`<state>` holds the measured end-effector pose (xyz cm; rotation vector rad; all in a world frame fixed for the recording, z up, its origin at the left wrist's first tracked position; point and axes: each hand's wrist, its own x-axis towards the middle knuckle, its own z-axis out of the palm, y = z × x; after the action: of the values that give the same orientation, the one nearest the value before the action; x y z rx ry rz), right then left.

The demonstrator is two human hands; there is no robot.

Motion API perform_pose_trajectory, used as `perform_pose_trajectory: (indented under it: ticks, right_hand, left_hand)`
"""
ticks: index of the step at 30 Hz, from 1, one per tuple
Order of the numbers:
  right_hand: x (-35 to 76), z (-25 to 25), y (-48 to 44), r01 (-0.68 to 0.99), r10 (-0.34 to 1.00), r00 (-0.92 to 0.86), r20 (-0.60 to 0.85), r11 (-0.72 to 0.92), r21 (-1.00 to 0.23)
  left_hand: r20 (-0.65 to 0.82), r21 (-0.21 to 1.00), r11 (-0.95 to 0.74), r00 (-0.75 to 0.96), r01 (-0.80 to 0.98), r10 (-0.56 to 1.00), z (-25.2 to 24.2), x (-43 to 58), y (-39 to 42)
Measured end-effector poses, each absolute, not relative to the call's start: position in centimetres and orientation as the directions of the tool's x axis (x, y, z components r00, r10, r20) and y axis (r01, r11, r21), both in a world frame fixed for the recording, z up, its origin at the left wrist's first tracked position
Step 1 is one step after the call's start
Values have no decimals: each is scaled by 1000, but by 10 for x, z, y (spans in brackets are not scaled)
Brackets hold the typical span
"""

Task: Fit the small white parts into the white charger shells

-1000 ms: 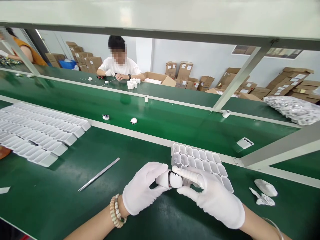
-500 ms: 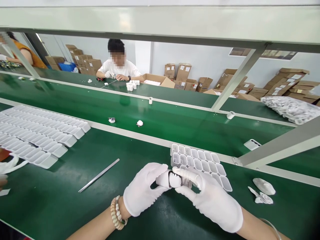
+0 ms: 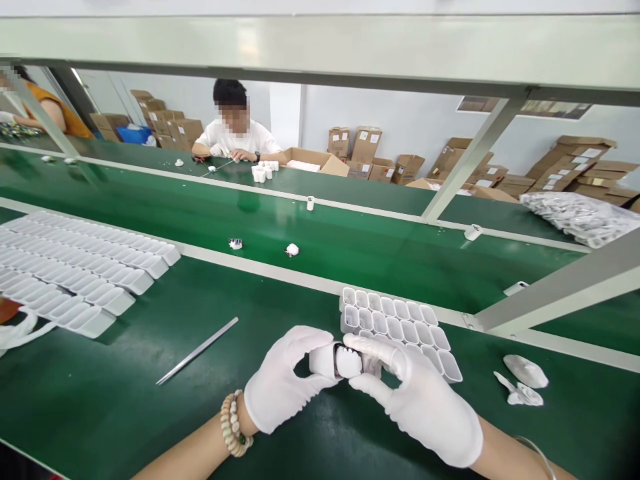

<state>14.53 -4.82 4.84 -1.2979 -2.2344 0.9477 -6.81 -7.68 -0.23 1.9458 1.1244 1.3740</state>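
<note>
White gloves cover both hands. My left hand (image 3: 289,380) grips a small white casing (image 3: 323,361) between thumb and fingers. Against its right end sits a rounded white part (image 3: 349,362) with a dark edge, which my right hand (image 3: 417,393) pinches from the other side. The two pieces touch. Just behind the right hand stand rows of open white cups (image 3: 395,328) on the green bench. Metal tweezers (image 3: 198,351) lie on the bench to the left of my left hand.
Many white casings (image 3: 107,303) fill the left side. Crumpled white items (image 3: 526,371) lie at the right. On the green belt (image 3: 260,227) are small white parts (image 3: 291,250). A slanted metal post (image 3: 565,283) rises at right. Across the belt, a person (image 3: 237,137) works.
The small parts on the belt have shifted to the right. A hand at the far left edge has gone out of view. My hands keep nearly the same grip and place.
</note>
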Motion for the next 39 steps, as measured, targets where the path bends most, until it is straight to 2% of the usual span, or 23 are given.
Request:
perform_pose_trajectory:
  ticks: [3,5,9,11,14,18,25,30,35,39]
  right_hand:
    - [150,51,-45,579,864,-502,-51,292,-761]
    - [155,54,-39,534,837,-531,-133,208,-819]
    - [161,55,-25,369,643,-705,-300,-28,-929]
    - [158,47,-20,254,492,-821,-288,-137,-957]
    - [147,32,-21,85,330,-932,-150,-203,-976]
    - [137,21,-27,-84,342,-940,4,-218,-972]
    - [136,29,-32,-38,344,-933,-103,-379,-924]
    - [133,34,-30,-7,329,-936,-123,-369,-929]
    - [132,38,-28,16,290,-949,-126,-356,-934]
    - [130,38,-31,-9,353,-930,-102,-298,-955]
  left_hand:
    - [467,818,-488,145,304,872,-5,-67,-77]
    - [446,836,-472,153,281,882,-5,-65,-78]
    - [444,855,-476,185,205,877,-2,-58,-83]
    - [486,842,-519,210,148,848,0,-56,-86]
    - [563,798,-594,224,101,795,3,-55,-89]
    - [610,753,-648,251,110,752,6,-55,-89]
    - [580,738,-647,310,190,753,8,-56,-89]
    - [601,699,-685,351,204,718,11,-58,-87]
    - [562,738,-641,335,209,756,15,-57,-86]
    - [547,750,-631,351,197,760,16,-57,-85]
